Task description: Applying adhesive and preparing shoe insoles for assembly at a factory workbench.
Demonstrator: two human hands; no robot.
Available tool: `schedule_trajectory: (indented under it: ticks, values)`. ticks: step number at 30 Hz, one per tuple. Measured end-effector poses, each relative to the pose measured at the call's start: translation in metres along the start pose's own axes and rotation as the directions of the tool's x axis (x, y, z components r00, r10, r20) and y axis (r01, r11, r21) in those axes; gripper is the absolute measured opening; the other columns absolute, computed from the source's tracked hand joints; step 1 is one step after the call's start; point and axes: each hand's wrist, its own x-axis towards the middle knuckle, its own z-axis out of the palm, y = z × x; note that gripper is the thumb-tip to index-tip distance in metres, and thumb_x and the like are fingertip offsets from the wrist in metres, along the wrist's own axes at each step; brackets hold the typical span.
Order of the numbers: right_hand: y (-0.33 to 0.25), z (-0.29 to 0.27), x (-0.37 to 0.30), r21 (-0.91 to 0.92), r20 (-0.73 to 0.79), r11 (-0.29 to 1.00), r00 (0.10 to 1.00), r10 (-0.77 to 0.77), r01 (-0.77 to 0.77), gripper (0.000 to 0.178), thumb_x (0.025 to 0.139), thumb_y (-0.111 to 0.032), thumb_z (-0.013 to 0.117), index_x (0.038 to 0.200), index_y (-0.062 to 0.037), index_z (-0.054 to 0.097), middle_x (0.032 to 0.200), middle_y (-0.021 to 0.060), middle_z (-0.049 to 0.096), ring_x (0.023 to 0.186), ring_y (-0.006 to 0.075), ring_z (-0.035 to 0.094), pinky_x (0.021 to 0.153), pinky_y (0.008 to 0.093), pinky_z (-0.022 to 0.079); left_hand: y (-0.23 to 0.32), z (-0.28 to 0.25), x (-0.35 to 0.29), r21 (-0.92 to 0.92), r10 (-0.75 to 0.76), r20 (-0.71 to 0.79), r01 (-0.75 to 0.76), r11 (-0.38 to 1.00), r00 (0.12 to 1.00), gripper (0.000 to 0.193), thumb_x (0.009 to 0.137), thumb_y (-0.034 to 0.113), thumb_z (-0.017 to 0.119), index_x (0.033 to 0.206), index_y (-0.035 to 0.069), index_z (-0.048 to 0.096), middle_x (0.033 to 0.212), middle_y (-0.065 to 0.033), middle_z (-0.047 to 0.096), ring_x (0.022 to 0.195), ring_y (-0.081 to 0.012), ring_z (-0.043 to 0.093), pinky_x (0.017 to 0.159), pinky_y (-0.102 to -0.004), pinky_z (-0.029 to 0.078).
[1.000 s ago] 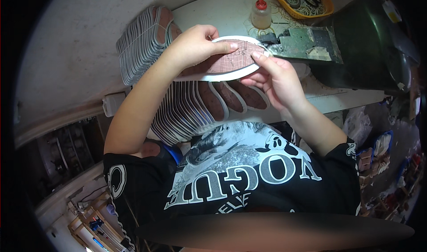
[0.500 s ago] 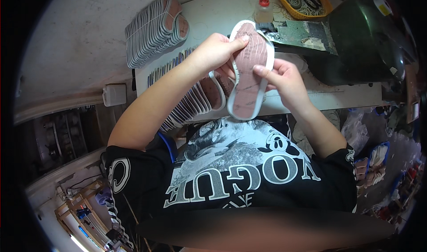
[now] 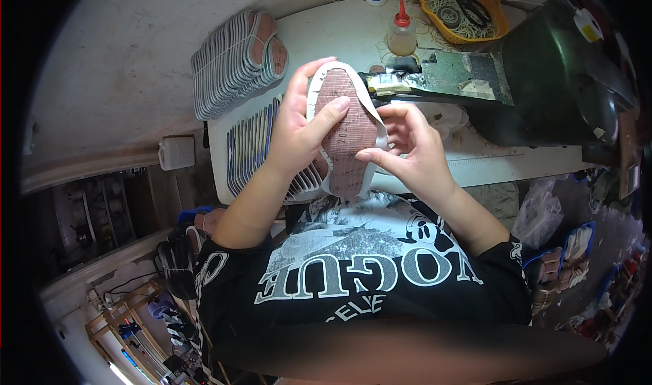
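I hold a shoe insole (image 3: pixel 348 128) in front of my chest, its brownish-pink underside up and a white edging folded around its rim. My left hand (image 3: pixel 299 128) grips its upper left side, the thumb pressed flat on the face and the fingers behind. At the right edge, my right hand (image 3: pixel 415 147) has its thumb and fingers closed on the white edging, which stands a little away from the sole there. A row of similar insoles (image 3: pixel 250 147) stands on edge on the table behind my left forearm, partly hidden by it.
Tied bundles of insoles (image 3: pixel 231 62) stand at the back left of the white table (image 3: pixel 326 25). A dark green machine (image 3: pixel 543 66) with a flat arm (image 3: pixel 462 72) fills the right. A red-tipped bottle (image 3: pixel 402 37) and a yellow basket (image 3: pixel 499 28) of cords sit behind.
The insole has moved left and slightly down and sits away from the machine's arm. My left hand has shifted left with it; my right hand has moved down to the insole's edging.
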Motion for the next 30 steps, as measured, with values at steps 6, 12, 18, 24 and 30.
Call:
schedule_trajectory:
  ticks: [6, 12, 18, 24, 30]
  values:
    - [-0.022, -0.009, 0.003, -0.247, 0.124, 0.925, 0.956, -0.265, 0.288, 0.022, 0.082, -0.011, 0.071, 0.097, 0.0008, 0.061, 0.083, 0.0101, 0.065, 0.071, 0.016, 0.066, 0.061, 0.0276, 0.052, 0.021, 0.001, -0.018, 0.201, 0.084, 0.072, -0.097, 0.975, 0.994, 0.046, 0.084, 0.008, 0.062, 0.127, 0.002, 0.046, 0.118, -0.01, 0.055, 0.108, -0.0165, 0.054, 0.096, -0.0294, 0.04]
    - [-0.052, -0.013, 0.002, -0.655, 0.521, 0.385, 0.758, -0.392, 0.65, 0.008, 0.085, -0.008, 0.062, 0.085, -0.0015, 0.058, 0.066, 0.0123, 0.058, 0.055, 0.0289, 0.058, 0.05, 0.0351, 0.046, 0.015, -0.014, -0.041, 0.334, 0.226, 0.221, -0.291, 0.897, 0.949, 0.047, 0.083, 0.004, 0.062, 0.126, 0.004, 0.044, 0.118, -0.0067, 0.048, 0.111, -0.0118, 0.046, 0.095, -0.0259, 0.037]
    - [-0.075, 0.033, 0.028, -0.203, 0.309, 0.979, 0.946, 0.099, -0.036, 0.023, 0.09, -0.015, 0.06, 0.076, 0.0029, 0.06, 0.058, 0.0025, 0.056, 0.052, 0.0063, 0.053, 0.048, 0.0248, 0.042, 0.024, -0.029, -0.072, -0.182, 0.147, -0.054, -0.154, 0.971, 0.988, 0.049, 0.088, 0.011, 0.061, 0.129, 0.004, 0.036, 0.107, -0.0077, 0.054, 0.099, -0.0114, 0.052, 0.089, -0.0286, 0.042]
    - [-0.092, 0.078, 0.046, -0.639, 0.579, 0.418, 0.762, -0.292, 0.646, 0.017, 0.085, -0.016, 0.064, 0.093, -0.0021, 0.06, 0.072, 0.0089, 0.064, 0.051, 0.0193, 0.06, 0.05, 0.033, 0.049, 0.037, -0.059, -0.087, 0.24, 0.262, -0.097, -0.232, 0.942, 0.96, 0.049, 0.085, 0.014, 0.062, 0.127, 0.002, 0.042, 0.114, -0.0134, 0.054, 0.105, -0.0205, 0.054, 0.093, -0.0322, 0.041]
    - [-0.094, 0.088, 0.035, -0.703, 0.507, 0.479, 0.843, -0.181, 0.526, 0.015, 0.087, -0.013, 0.063, 0.086, 0.001, 0.06, 0.068, 0.0046, 0.062, 0.054, 0.011, 0.058, 0.051, 0.0263, 0.047, 0.046, -0.066, -0.108, 0.266, 0.231, -0.049, -0.21, 0.941, 0.972, 0.049, 0.085, 0.016, 0.061, 0.128, 0.002, 0.043, 0.121, -0.0168, 0.051, 0.114, -0.0255, 0.051, 0.098, -0.0349, 0.038]
